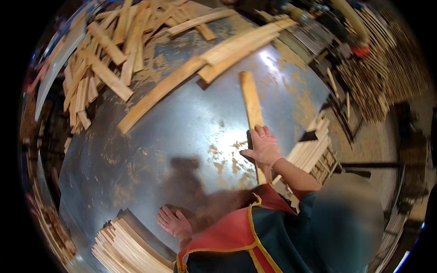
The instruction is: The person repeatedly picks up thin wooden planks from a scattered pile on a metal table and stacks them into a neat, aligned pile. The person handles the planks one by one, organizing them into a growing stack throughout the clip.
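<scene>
My right hand (265, 146) lies flat over a narrow wooden board (251, 98), its thumb spread off to the left. The board runs away from my body across the metal tabletop (182, 123), its near end partly hidden by the hand and forearm. My left hand (175, 222) is low and left of my apron (227, 232), fingers stretched, holding nothing. Whether its palm touches the metal I cannot tell. Close to it, at the near left, is a neat stack of pale wooden strips (129, 245).
Several long boards (159, 93) lie end to end across the far middle. A jumbled pile of boards (111, 54) fills the far left. Right of the table stand stacked strips (312, 148) and a large bundle of slats (364, 88). Sawdust (305, 102) patches the metal.
</scene>
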`<state>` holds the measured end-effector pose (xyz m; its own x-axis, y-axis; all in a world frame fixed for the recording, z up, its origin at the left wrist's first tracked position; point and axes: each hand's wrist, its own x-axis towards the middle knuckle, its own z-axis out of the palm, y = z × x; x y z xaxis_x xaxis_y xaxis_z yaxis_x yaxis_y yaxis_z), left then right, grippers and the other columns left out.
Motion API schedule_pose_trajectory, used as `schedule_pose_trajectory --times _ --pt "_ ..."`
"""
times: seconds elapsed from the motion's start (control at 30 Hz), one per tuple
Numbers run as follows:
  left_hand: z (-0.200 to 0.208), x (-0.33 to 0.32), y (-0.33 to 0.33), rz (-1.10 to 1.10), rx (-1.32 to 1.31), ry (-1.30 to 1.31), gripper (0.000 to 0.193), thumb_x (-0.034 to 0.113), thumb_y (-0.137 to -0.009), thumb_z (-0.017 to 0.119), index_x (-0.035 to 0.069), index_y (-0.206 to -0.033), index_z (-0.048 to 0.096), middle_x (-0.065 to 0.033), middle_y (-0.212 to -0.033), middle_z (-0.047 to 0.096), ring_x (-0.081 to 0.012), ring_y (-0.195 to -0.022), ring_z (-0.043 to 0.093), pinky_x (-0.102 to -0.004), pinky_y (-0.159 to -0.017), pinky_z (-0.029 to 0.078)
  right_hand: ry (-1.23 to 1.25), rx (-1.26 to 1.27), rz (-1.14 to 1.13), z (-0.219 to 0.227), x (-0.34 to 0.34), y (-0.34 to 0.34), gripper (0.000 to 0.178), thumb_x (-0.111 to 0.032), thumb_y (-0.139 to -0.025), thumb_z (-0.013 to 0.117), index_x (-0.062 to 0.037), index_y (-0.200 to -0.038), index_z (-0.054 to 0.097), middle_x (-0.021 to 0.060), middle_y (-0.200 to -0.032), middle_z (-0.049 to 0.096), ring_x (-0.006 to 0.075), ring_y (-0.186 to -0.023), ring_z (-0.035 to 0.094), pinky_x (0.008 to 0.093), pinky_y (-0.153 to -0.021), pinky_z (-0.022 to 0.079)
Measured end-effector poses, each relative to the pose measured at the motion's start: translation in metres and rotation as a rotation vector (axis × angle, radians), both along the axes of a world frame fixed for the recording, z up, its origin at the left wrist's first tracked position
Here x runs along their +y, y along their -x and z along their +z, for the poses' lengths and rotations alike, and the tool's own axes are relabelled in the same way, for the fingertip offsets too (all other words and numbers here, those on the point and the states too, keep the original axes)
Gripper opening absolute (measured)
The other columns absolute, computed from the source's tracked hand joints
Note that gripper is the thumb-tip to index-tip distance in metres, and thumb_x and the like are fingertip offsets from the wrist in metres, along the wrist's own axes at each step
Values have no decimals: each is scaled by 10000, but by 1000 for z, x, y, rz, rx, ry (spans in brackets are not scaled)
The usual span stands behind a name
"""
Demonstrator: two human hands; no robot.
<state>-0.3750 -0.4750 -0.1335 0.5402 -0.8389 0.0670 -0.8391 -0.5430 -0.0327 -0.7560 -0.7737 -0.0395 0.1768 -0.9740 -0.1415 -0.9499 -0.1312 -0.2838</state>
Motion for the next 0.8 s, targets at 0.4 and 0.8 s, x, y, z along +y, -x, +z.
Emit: schedule_pose_trajectory --times 0.4,0.8 --pt "17 17 -32 -168 119 -103 612 315 -1052 579 67 -1599 459 -224 -1671 416 -419 -1537 366 -527 -1279 299 -64 -1356 -651 37 123 74 820 -72 -818 742 -40 -1588 461 187 -1324 646 202 -1019 682 351 -824 617" --pt "24 25 -24 -198 138 -140 630 265 -1045 585 11 -1600 428 -278 -1642 422 -445 -1528 373 -522 -1257 324 132 -576 -1254 -175 252 319 584 -87 -950 665 -46 -1523 561 197 -1036 759 263 -879 743 373 -778 637"
